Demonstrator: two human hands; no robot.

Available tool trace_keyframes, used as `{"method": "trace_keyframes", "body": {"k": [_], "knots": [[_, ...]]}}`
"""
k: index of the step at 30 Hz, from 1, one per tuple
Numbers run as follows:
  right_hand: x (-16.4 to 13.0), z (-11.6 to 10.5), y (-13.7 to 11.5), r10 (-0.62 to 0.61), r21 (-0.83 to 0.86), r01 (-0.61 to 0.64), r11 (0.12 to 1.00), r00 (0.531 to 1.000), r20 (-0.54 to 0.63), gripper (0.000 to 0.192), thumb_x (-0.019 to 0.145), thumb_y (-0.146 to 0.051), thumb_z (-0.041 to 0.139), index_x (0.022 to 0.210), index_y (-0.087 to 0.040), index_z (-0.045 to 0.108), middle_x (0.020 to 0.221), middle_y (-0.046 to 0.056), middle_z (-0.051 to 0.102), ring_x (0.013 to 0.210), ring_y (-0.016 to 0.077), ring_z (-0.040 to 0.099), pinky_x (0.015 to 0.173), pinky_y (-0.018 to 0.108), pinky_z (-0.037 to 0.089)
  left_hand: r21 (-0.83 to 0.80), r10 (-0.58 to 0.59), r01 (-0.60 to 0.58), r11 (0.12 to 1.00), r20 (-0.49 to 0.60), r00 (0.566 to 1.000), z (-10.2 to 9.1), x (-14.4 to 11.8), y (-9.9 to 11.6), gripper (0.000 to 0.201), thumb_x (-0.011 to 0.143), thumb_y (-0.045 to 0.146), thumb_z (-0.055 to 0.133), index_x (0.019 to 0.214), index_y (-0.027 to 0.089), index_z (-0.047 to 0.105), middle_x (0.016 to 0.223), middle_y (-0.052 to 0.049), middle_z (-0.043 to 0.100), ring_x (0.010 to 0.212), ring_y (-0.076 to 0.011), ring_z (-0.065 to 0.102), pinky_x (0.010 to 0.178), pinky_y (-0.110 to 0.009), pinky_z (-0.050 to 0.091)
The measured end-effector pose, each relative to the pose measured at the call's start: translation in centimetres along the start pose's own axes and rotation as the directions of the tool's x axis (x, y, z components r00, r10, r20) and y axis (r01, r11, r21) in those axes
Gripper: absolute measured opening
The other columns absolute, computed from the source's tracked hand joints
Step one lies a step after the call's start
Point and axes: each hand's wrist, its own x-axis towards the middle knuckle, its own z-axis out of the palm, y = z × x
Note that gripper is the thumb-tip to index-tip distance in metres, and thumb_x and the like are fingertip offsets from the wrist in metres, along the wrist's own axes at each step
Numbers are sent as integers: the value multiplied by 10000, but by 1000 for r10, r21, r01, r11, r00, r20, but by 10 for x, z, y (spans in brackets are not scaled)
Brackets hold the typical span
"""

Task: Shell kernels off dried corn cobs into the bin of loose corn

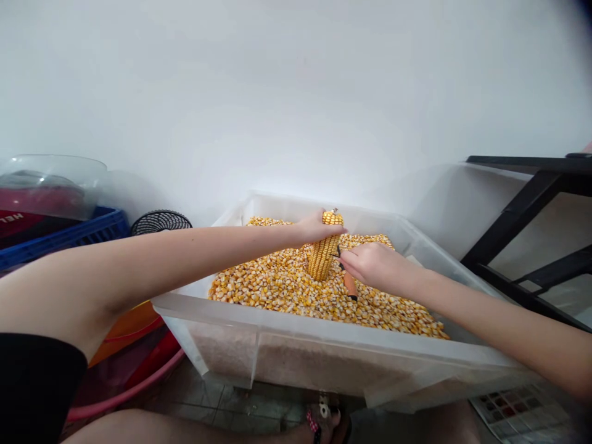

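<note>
A corn cob (325,253) is stood upright at the centre of the frame, its lower end bedded in the loose kernels (296,290) so that it is steadied. Its top is gripped by the left hand (318,227), closed around it. A small orange-handled tool (349,282) is held in the closed right hand (370,262) and set against the cob's side. The kernels are contained by a translucent bin (324,345); a blue crate (69,237) lies at the left edge.
</note>
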Motion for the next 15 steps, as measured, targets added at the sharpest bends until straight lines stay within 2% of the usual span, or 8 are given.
{"method": "trace_keyframes", "body": {"k": [6,11,15], "knots": [[-1,-15,13,67,206,-84,975,994,86,284,833,-282,392,638,-157,555,560,20,550,488,88,430,494,234,239,153,109,-115,981,46,993,4,-8,13,568,597,554,587,993,175,435,875,-54,596,776,-193,555,616,-292,430],[-2,-29,14,68,450,-162,878,973,219,334,823,-362,405,652,-159,608,476,-12,488,442,76,374,484,225,261,240,238,-258,936,109,965,8,-14,24,473,614,448,580,985,183,454,872,-34,599,804,-186,549,696,-306,419],[2,-28,8,18,523,-178,833,955,297,324,804,-360,433,626,-162,618,526,2,538,482,81,412,497,219,280,229,240,-265,937,132,962,7,-15,24,458,625,445,569,976,175,453,838,-28,595,783,-180,552,670,-301,426]]}}
